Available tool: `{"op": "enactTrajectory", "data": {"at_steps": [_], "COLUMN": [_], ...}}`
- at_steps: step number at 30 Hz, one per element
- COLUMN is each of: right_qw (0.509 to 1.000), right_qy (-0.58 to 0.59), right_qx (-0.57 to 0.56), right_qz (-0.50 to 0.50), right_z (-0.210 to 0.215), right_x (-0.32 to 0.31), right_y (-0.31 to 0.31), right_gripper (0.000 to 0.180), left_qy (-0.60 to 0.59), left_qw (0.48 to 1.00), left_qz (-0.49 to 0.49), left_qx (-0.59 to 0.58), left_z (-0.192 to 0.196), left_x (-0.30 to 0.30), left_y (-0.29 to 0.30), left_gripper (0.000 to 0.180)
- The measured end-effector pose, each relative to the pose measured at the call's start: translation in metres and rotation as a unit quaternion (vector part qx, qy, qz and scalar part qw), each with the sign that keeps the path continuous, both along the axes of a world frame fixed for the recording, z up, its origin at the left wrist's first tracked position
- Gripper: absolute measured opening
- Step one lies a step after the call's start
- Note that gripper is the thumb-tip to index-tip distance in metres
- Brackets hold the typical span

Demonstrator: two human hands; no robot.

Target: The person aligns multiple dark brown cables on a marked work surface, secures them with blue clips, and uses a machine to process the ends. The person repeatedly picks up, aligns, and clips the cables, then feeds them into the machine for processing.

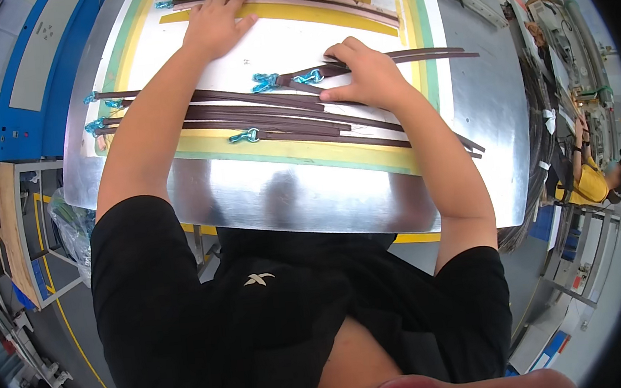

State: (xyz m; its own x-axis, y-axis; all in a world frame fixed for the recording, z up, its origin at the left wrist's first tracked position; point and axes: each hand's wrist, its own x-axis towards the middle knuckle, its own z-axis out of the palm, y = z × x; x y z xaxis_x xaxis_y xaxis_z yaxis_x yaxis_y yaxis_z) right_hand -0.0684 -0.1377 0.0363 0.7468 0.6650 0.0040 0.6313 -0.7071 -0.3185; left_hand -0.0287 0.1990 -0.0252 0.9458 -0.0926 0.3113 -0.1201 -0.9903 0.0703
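Your left hand (213,25) lies flat, fingers spread, on the white panel with yellow and green borders (274,48), fingertips touching the long dark brown strap (322,0) at the panel's far edge; grip apart, clamped on nothing. Your right hand (368,76) presses palm-down on the bundle of dark brown leather straps (273,111) lying across the panel's middle, fingers curled over one strap end with a teal metal clasp (266,82); grip loosely together, pinning rather than clamping. More teal clasps (245,135) sit at the straps' left ends. The panel rests on the shiny sheet-metal surface (311,198). A person in yellow (592,180) works far right.
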Motion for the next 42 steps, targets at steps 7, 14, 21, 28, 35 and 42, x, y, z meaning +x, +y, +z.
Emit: {"op": "enactTrajectory", "data": {"at_steps": [7,14,21,28,35,42], "right_qw": [1.000,1.000,0.999,0.996,0.989,0.983], "right_qy": [0.006,0.008,-0.011,-0.029,-0.010,-0.034], "right_qx": [0.000,-0.017,-0.015,-0.004,-0.011,-0.019], "right_qz": [0.004,0.019,-0.028,-0.086,-0.147,-0.178], "right_z": [-0.008,-0.007,-0.012,-0.024,-0.037,-0.049], "right_x": [0.008,0.006,0.016,0.026,0.049,0.065], "right_y": [0.021,0.035,0.069,0.092,0.117,0.150], "right_gripper": [0.063,0.056,0.053,0.052,0.053,0.057], "left_qy": [-0.045,-0.002,0.095,0.112,0.123,0.163], "left_qw": [0.999,1.000,0.977,0.976,0.971,0.932], "left_qz": [0.015,0.007,-0.130,-0.125,-0.159,-0.314], "left_qx": [0.001,-0.013,-0.143,-0.139,-0.131,-0.081], "left_z": [-0.006,0.003,0.008,0.024,0.004,-0.001], "left_x": [0.004,0.001,0.013,-0.040,-0.097,-0.101], "left_y": [0.003,-0.004,0.041,0.053,0.112,0.098], "left_gripper": [0.065,0.064,0.056,0.052,0.029,0.015]}}
